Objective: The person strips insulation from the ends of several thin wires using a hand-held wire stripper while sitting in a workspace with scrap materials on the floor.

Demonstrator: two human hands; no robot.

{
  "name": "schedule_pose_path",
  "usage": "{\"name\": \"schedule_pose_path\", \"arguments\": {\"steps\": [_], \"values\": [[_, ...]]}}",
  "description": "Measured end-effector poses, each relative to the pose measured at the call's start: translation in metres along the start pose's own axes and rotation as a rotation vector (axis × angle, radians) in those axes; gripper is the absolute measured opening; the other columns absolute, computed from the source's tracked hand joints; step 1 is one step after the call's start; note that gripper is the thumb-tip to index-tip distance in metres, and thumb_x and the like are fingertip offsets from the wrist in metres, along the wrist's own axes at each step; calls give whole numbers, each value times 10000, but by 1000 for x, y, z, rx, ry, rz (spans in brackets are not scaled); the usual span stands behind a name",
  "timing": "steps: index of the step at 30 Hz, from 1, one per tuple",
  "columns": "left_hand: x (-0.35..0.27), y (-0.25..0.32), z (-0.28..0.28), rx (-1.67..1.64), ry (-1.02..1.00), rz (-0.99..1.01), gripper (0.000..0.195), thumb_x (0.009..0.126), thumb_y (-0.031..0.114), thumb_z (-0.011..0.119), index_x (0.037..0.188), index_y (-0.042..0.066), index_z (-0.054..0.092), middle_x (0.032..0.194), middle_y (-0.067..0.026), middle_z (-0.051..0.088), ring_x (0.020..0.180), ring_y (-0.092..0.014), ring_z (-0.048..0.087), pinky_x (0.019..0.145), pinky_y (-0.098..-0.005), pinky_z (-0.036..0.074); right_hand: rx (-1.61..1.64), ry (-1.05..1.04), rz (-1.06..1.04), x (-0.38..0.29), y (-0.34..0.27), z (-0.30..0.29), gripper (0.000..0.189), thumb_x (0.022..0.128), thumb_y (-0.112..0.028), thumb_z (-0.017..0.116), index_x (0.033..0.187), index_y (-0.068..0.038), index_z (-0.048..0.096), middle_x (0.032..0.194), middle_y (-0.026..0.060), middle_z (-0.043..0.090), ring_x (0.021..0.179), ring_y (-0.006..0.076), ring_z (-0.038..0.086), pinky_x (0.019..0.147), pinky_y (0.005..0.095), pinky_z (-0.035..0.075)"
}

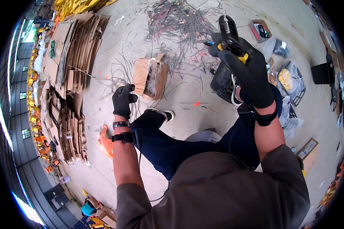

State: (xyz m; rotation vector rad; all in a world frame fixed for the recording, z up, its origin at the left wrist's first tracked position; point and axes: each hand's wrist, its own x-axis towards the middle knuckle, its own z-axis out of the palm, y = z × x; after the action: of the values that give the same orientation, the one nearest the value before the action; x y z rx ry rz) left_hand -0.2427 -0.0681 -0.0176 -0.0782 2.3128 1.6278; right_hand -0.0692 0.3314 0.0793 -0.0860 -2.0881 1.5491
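My right hand (246, 65), in a black glove, is closed around a wire stripper or crimping tool (230, 34) with dark serrated jaws and yellow parts on its handles. In a black glove too, my left hand (123, 100) is raised at the left with thumb and fingers bent towards each other; thin grey cables (121, 70) show around it, and whether it pinches one is unclear. Beyond its fingertips an open cardboard box (149, 77) with clear plastic film stands on the floor.
A heap of cut grey and pink wires (177, 23) covers the floor ahead. Stacked flattened cardboard (83, 54) rises at the left. An orange object (105, 143) lies by my left forearm. At the right are a black plastic case (222, 83), a crate with bags (292, 81) and a black bin (322, 73).
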Motion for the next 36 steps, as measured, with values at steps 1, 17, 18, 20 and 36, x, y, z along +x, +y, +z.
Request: {"name": "schedule_pose_path", "arguments": {"steps": [1,17,18,20,36], "values": [[14,-4,-1,-8,-4,-10,331,976,344,682,1025,18,715,827,-39,704,566,-125,632,556,-255,523,28,-18,96,0,-2,2,308,957,-180,662,1220,-21,685,835,29,668,719,65,570,636,246,457],[245,-160,28,-212,-288,-331,434,861,-87,504,1250,17,668,972,-90,706,687,-211,709,578,-317,582,101,-35,718,-1,30,41,442,822,50,590,1262,34,628,1044,152,716,972,203,679,919,357,526],[253,-168,29,-211,-290,-313,498,812,-132,453,1245,-3,662,949,-103,690,662,-225,702,583,-335,586,95,-25,725,-1,33,44,435,819,52,584,1251,33,631,1036,156,715,964,208,680,911,366,529],[266,-184,28,-104,-235,-379,487,823,-124,454,1250,-10,658,945,-107,691,639,-222,694,575,-338,585,69,-29,760,-1,42,49,415,839,10,612,1253,30,631,1030,161,714,949,211,679,885,366,531],[262,-211,16,967,136,-64,369,823,381,710,922,29,760,911,-220,729,886,-407,706,805,-476,545,164,-72,858,3,55,62,388,883,-3,618,1270,26,613,1043,149,704,981,195,668,899,355,516]]}}
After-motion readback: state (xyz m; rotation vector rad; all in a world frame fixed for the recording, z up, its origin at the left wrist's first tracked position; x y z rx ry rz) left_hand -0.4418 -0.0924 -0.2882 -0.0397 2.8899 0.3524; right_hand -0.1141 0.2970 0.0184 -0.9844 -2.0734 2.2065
